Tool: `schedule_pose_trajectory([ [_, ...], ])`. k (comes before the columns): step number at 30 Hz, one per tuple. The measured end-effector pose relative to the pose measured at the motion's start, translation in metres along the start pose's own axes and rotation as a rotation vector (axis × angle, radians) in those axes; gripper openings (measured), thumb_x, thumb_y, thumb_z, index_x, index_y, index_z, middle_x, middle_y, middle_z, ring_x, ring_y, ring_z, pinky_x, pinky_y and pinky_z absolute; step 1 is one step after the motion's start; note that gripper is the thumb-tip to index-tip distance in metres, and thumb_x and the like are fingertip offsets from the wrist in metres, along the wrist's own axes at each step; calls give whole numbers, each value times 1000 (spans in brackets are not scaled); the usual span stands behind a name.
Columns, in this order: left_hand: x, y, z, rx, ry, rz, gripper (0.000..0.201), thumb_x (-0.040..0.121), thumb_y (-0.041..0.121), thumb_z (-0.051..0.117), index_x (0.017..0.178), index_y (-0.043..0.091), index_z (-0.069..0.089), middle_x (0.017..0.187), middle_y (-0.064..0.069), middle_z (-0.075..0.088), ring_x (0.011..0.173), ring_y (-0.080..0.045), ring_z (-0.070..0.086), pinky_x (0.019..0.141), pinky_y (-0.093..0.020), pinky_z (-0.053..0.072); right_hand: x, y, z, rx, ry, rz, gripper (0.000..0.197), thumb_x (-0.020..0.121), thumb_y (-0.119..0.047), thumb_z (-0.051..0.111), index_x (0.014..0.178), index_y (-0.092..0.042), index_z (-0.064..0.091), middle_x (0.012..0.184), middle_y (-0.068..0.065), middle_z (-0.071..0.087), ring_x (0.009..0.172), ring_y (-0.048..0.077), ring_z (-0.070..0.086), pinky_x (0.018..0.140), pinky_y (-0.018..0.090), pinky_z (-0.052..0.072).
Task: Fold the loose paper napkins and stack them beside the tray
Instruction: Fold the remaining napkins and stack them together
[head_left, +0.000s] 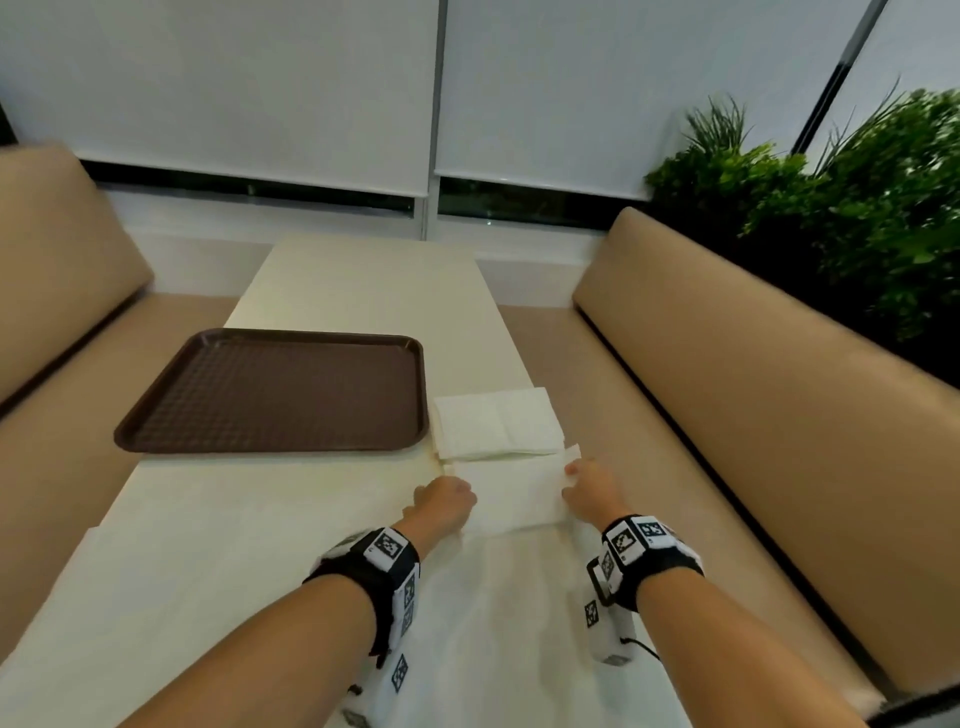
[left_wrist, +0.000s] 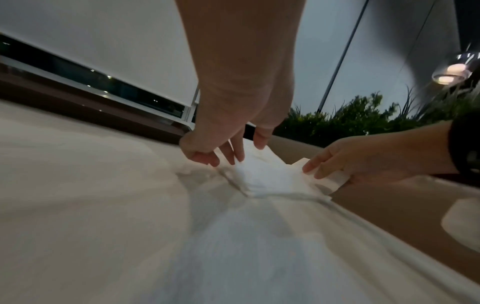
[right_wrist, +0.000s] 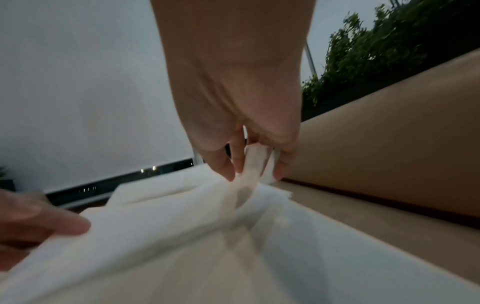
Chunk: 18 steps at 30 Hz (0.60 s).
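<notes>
A white paper napkin (head_left: 514, 499) lies stretched between my two hands on the cream table, just in front of a stack of folded napkins (head_left: 496, 423). That stack sits right of the brown tray (head_left: 270, 389). My left hand (head_left: 447, 501) pinches the napkin's left edge, with its curled fingers (left_wrist: 233, 152) over the paper (left_wrist: 265, 174). On the other side my right hand (head_left: 576, 483) pinches the right edge. There the paper (right_wrist: 255, 160) is lifted and bunched between thumb and fingers (right_wrist: 281, 164).
Loose white napkins (head_left: 498, 623) lie spread under my wrists near the table's front. Beige padded benches (head_left: 753, 374) run along both long sides. Green plants (head_left: 857, 208) stand behind the right bench. Window blinds close off the far end.
</notes>
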<state>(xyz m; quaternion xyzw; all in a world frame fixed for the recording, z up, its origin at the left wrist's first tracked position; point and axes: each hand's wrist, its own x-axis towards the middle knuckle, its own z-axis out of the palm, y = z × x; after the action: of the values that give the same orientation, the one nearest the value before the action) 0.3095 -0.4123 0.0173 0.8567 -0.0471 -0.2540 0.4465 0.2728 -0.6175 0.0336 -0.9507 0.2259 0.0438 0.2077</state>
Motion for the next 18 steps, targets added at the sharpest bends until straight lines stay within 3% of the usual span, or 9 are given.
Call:
schedule_pose_trajectory([
  [3,5,-7,11,367,35,-14,34,91,28,43,119,19,60,132,-3,47,123,-27,35,94,-37,30,-1,6,16,-110,-51,48,35,91,-13,46,125,-10,54,134,14,45,124,29,41,102,33,35],
  [5,0,-7,12,478,58,37,38,93,33,42,128,25,54,142,-1,32,126,-25,29,96,-37,28,-5,6,19,-169,-73,81,39,90,-18,45,128,-20,50,138,11,35,129,30,30,107,42,29],
  [7,-11,-3,6,448,71,87,37,94,38,43,128,29,53,146,1,24,130,-23,24,96,-35,24,-5,5,18,-154,-103,99,48,88,-22,45,136,-26,41,149,13,23,136,35,20,111,51,22],
  [10,-40,-4,-29,219,126,175,31,96,40,48,125,34,54,142,4,31,133,-20,27,102,-31,22,-16,-13,10,-60,-33,9,59,90,-29,49,145,-27,29,153,16,19,139,38,19,113,53,20],
  [12,-72,-17,-63,25,133,273,16,96,33,53,109,37,60,131,4,48,126,-19,42,102,-27,34,-35,-39,6,-70,13,-113,55,92,-32,52,144,-27,34,152,11,22,139,33,17,111,48,20],
  [13,-92,-28,-81,-33,131,315,13,96,29,53,101,38,61,122,6,56,116,-18,51,93,-21,41,-46,-53,6,-75,-18,-173,51,92,-34,53,141,-28,38,150,7,25,139,30,19,110,47,22],
  [15,-137,-57,-112,-51,145,325,15,96,27,53,99,37,64,109,12,62,100,-11,57,77,-12,41,-74,-83,11,-85,-188,-301,44,93,-37,54,135,-31,45,146,2,33,137,26,24,108,46,25],
  [18,-204,-115,-142,-65,200,257,17,94,31,55,102,40,66,103,16,64,96,-3,58,74,-13,42,-110,-120,38,-130,-432,-453,43,92,-43,56,132,-31,50,143,0,40,136,25,27,112,47,24],
])
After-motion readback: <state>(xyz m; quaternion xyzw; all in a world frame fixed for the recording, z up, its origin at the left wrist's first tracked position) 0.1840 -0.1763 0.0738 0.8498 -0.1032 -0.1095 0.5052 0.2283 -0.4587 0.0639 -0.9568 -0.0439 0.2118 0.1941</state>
